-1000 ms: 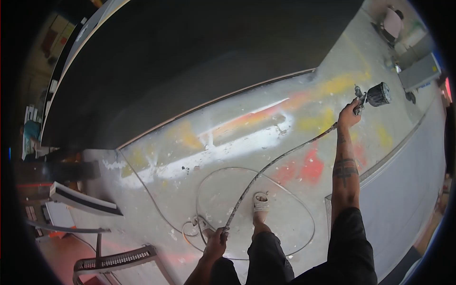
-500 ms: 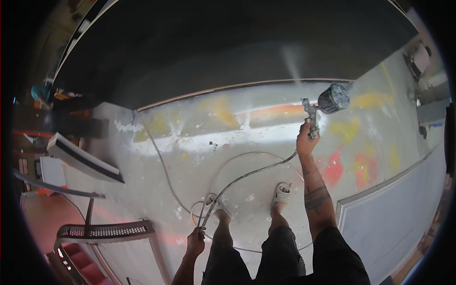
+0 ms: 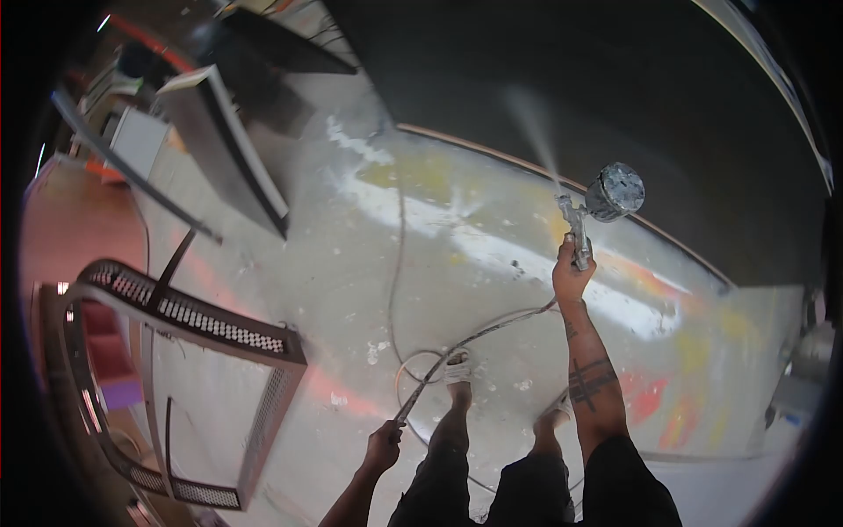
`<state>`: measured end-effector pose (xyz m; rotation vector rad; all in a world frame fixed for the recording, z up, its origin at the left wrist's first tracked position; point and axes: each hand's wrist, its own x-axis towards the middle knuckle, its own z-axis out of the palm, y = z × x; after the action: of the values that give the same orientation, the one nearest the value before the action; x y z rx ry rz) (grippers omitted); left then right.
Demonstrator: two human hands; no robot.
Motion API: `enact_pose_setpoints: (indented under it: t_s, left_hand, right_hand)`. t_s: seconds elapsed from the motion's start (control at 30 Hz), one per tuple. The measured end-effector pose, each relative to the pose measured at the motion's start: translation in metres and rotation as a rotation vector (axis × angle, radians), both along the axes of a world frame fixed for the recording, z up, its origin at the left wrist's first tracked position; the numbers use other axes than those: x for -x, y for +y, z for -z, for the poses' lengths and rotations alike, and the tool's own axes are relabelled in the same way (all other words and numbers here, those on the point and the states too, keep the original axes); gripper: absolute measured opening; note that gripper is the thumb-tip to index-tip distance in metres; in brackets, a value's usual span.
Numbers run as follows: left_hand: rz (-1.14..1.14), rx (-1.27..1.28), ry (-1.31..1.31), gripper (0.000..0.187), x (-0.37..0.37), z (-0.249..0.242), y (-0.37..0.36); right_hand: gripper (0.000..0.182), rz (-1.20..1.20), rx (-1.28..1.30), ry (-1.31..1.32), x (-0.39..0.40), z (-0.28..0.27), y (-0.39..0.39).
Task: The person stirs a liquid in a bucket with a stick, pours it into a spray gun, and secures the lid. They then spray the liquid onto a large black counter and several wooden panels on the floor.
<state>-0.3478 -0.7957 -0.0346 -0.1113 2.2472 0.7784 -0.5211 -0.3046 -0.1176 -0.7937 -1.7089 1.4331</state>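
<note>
My right hand (image 3: 573, 274) is closed round the handle of a spray gun (image 3: 575, 230). A paint-spattered cup (image 3: 616, 191) sits at the gun's right side. Pale mist (image 3: 534, 132) fans from the nozzle toward a large dark panel (image 3: 562, 70), whose lower edge lies just beyond the gun. Down at the lower middle, my left hand (image 3: 383, 446) grips the air hose (image 3: 465, 341), which curves up to my right hand at the base of the gun. The trigger fingers are partly hidden.
Loops of hose lie on the paint-stained floor (image 3: 351, 290) around my sandalled feet (image 3: 457, 367). At left stand a perforated dark frame (image 3: 219, 329), a curved strip (image 3: 132, 171) and a leaning grey-and-black panel (image 3: 224, 145). A pale surface (image 3: 729, 483) shows at lower right.
My view has turned left, so the panel's edge now slants down to the right and the perforated frame shows more fully. Both hands keep their holds, and mist still leaves the gun.
</note>
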Motion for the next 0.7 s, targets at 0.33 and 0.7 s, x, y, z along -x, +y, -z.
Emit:
enact_pose_setpoints:
  t_s: [0.33,0.7]
  left_hand:
    - [-0.204,-0.041,-0.020,0.025,0.023,-0.003,-0.047]
    - [-0.064,-0.020,0.034,0.026,0.027,0.021,-0.052]
  right_hand:
    - [0.017,-0.253,-0.005,0.138,0.197,-0.013,-0.135]
    - [0.021,-0.333,-0.040,0.013,0.167,0.001,-0.138]
